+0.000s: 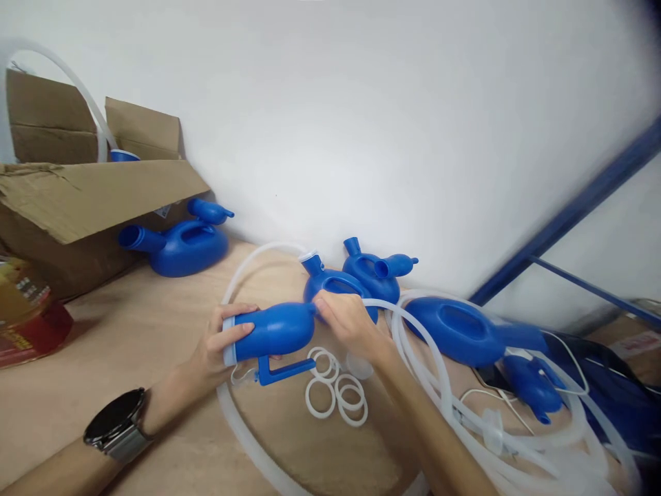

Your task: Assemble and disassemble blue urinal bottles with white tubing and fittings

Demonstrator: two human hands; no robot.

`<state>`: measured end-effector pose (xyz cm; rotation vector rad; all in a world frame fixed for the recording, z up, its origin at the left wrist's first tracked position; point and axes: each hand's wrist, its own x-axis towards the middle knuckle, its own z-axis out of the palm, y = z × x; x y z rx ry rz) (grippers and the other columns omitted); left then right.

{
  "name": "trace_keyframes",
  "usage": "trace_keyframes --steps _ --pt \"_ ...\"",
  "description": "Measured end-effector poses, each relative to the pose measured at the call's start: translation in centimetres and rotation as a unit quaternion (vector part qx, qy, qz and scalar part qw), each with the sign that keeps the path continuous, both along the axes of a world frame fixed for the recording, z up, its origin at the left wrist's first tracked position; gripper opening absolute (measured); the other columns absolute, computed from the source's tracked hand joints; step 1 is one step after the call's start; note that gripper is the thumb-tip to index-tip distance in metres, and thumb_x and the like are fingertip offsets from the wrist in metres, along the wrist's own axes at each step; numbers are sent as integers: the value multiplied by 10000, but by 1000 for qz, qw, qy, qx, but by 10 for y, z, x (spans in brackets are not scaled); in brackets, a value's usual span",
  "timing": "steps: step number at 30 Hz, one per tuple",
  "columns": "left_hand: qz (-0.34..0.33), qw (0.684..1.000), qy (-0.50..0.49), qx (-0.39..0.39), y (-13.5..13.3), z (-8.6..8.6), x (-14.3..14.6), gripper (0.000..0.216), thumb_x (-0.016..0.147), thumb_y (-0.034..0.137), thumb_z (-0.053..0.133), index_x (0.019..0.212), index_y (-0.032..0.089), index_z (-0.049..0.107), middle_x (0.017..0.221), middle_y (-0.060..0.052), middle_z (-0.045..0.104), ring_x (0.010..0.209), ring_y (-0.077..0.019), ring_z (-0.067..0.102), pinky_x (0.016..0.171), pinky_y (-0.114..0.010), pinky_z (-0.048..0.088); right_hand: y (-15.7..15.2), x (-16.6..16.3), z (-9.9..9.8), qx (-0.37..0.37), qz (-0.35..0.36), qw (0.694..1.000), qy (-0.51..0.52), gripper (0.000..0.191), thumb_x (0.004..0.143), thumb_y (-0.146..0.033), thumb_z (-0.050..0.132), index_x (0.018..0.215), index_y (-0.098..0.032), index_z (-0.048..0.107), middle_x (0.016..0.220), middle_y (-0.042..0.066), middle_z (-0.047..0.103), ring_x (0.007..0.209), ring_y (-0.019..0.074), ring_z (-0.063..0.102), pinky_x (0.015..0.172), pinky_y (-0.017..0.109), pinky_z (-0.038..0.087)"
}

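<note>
My left hand [224,337] grips a blue plastic urinal cup [279,329] by its wide end, which has a pale cap ring [230,342]. The cup lies sideways in the air, its angled handle [289,372] pointing down. My right hand [345,320] is closed over the narrow nozzle at the cup's right end. A clear hose [385,303] emerges beside that hand; whether its end is within my fingers is hidden. Below the cup, several white rings [320,399] lie on the wooden table [170,331]. A blue urinal bottle [330,281] with a white-capped neck stands just behind my right hand.
At the left are an open cardboard box [103,200], a red-and-yellow container [31,317] and another blue bottle [189,251]. More blue bottles [449,331] and coiled hoses [434,386] fill the right side. A white wall [330,138] and blue metal frame [568,213] bound the table.
</note>
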<state>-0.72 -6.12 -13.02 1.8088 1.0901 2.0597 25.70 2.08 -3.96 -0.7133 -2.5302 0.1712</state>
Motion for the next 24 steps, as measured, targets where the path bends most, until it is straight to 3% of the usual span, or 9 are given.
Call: trace_keyframes --steps 2,4,6,9,12,14,18,21,24 --pt "-1 998 34 45 0 -1 8 506 625 304 968 1055 291 702 1091 -69 706 991 -293 732 807 -428 647 2 0 -2 19 -3 1000 4 563 1133 -463 108 785 -206 467 731 20 602 640 139 468 649 297 292" --pt "16 1000 15 8 -4 2 21 620 617 256 958 1148 285 638 1099 -55 690 942 -257 730 734 -352 638 5 1 -3 45 -5 999 -4 571 1135 -452 108 790 -202 487 733 22 606 642 140 467 650 296 291" --pt "16 991 -54 -118 -8 10 35 664 625 276 947 1161 264 555 1016 -30 688 760 -203 718 599 -284 598 8 2 -5 69 -11 997 -17 584 1137 -440 108 789 -196 509 734 28 612 638 139 472 644 298 283" --pt "-53 933 -152 -322 -12 27 50 634 738 472 866 1148 251 436 738 55 621 430 -139 568 380 -224 440 14 3 -12 89 -18 996 -27 588 1139 -429 134 779 -191 533 710 33 621 631 138 495 634 302 276" --pt "-121 885 -177 -414 -8 39 49 659 765 583 814 1165 238 421 700 61 589 467 -162 599 375 -222 445 19 1 -20 73 -2 997 -29 574 1139 -414 166 810 -187 578 752 43 676 671 144 567 653 294 321" --pt "-113 899 -175 -384 -3 40 42 699 685 488 876 1171 236 440 792 37 609 570 -168 634 427 -238 508 20 0 -22 37 2 999 -19 527 1138 -404 223 891 -185 634 858 52 737 757 153 639 697 284 381" --pt "-24 964 -124 -233 1 32 25 665 557 214 866 1126 248 523 1055 -11 617 749 -153 649 609 -256 595 20 3 -13 -76 -19 996 46 347 1110 -353 384 1102 -213 702 1113 44 774 1006 176 712 883 291 505" --pt "9 984 -79 -159 -1 24 18 654 544 154 858 1126 252 576 1141 -45 629 933 -218 680 727 -287 615 17 13 3 -125 -9 987 98 312 1089 -303 418 1108 -202 713 1127 52 762 1016 182 715 920 309 548" --pt "6 994 -59 -96 0 18 17 684 553 165 905 1148 269 584 1168 -64 653 989 -265 691 721 -322 623 13 20 16 -132 36 989 63 293 1081 -293 445 1175 -205 709 1182 59 755 1069 184 710 959 322 554"
